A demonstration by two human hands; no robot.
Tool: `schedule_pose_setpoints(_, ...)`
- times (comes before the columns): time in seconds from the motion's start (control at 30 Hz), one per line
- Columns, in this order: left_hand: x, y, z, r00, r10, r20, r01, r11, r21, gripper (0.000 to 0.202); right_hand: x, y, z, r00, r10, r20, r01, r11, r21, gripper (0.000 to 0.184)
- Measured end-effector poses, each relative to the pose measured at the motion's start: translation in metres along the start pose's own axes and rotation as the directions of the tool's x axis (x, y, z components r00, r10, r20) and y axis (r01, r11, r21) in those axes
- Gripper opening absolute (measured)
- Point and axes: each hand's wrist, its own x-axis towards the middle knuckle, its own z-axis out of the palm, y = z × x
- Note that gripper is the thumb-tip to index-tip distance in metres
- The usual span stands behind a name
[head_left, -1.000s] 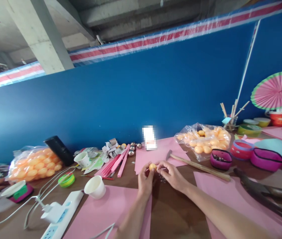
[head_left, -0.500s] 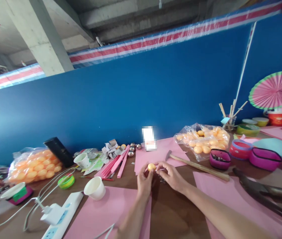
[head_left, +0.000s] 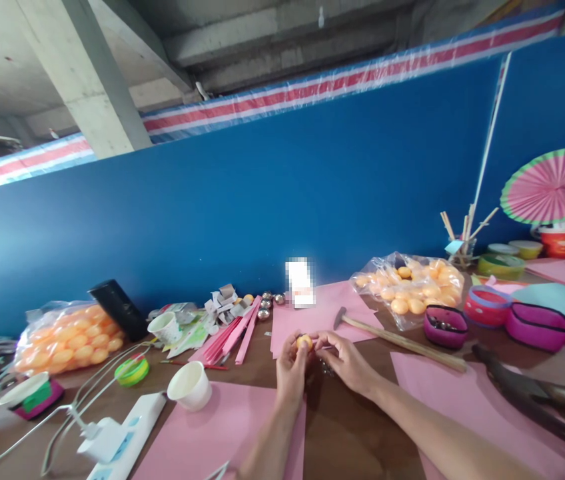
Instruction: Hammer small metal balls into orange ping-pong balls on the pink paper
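Note:
My left hand [head_left: 290, 370] is closed around a small orange ball [head_left: 304, 342], held up at its fingertips over the brown table [head_left: 347, 427]. My right hand [head_left: 345, 360] is pinched right beside the ball, gripping something thin that I cannot make out. A hammer [head_left: 397, 339] with a wooden handle lies just to the right of my hands. A pink paper sheet [head_left: 312, 313] lies behind them and another [head_left: 212, 433] under my left forearm.
Two clear bags of orange balls [head_left: 415, 287] [head_left: 65, 337] sit right and left. A white paper cup [head_left: 190, 385], a power strip [head_left: 122, 433], pink paper strips [head_left: 235, 330], metal balls [head_left: 267, 300], pink and red baskets [head_left: 537, 323] and a paper fan [head_left: 555, 187] surround the workspace. Blue wall behind.
My hands with the ball have dropped slightly in view as the camera tilted. The other person's hand at the far left edge has withdrawn almost out of sight.

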Motion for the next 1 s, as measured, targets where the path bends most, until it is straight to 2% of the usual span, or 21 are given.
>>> schedule_pose_setpoints(0.1,-0.0001,0.0007,-0.0004,0.999,-0.034,-0.021,0.033,0.998,-0.058,0.037,-0.0005,-0.0002,0.0009,1.0,0.008,0.016,-0.008,1.0,0.005,0.007)
schedule_pose_setpoints(0.2,0.0013,-0.0009,-0.0021,0.999,-0.025,-0.022,0.024,0.999,-0.034,0.034,-0.0008,-0.0006,0.0013,0.999,0.027,0.04,-0.027,1.0,0.003,0.009)
schedule_pose_setpoints(0.4,0.0033,-0.0034,-0.0026,0.996,-0.023,-0.085,0.022,1.0,-0.006,0.05,-0.0009,-0.0009,0.0004,0.999,0.017,0.035,-0.017,1.0,0.003,0.009)
schedule_pose_setpoints(0.53,0.0016,0.0009,0.0,0.998,-0.05,-0.042,0.049,0.999,-0.014,0.053,-0.0008,-0.0004,0.0003,1.0,0.002,0.029,-0.003,1.0,0.014,0.008)
schedule_pose_setpoints(0.7,-0.0001,0.0054,0.0015,0.997,-0.006,-0.071,0.007,1.0,0.005,0.051,-0.0009,-0.0031,0.0002,0.999,0.018,0.038,-0.018,1.0,-0.004,0.01)
schedule_pose_setpoints(0.83,0.0003,0.0038,-0.0004,0.999,-0.004,-0.05,0.005,1.0,0.023,0.053,-0.0014,-0.0059,-0.0002,0.998,0.033,0.05,-0.032,0.999,-0.022,0.009)
schedule_pose_setpoints(1.0,0.0009,0.0016,-0.0002,0.999,-0.04,0.025,0.042,0.996,-0.073,0.054,-0.0013,-0.0054,0.0001,0.998,0.027,0.05,-0.027,1.0,-0.007,0.007)
